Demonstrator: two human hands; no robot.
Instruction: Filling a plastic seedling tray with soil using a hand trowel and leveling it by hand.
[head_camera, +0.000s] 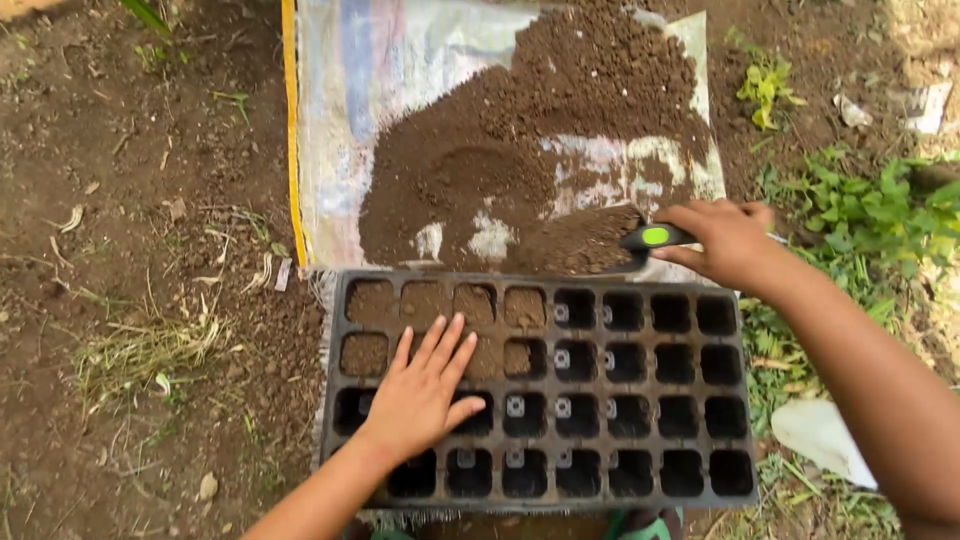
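The left hand (422, 392) lies flat, fingers spread, on a black seedling tray (700, 490) whose upper-left cells hold soil. The right hand (728, 240) grips a trowel (600, 240) heaped with soil, beside the soil pile (540, 130) on a sheet (340, 120).

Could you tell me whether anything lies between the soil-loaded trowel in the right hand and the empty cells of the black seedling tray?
Nothing visible does. The right hand holds the loaded trowel just beyond the seedling tray, whose empty cells lie open. The left hand rests flat on the tray's left part, clear of them.
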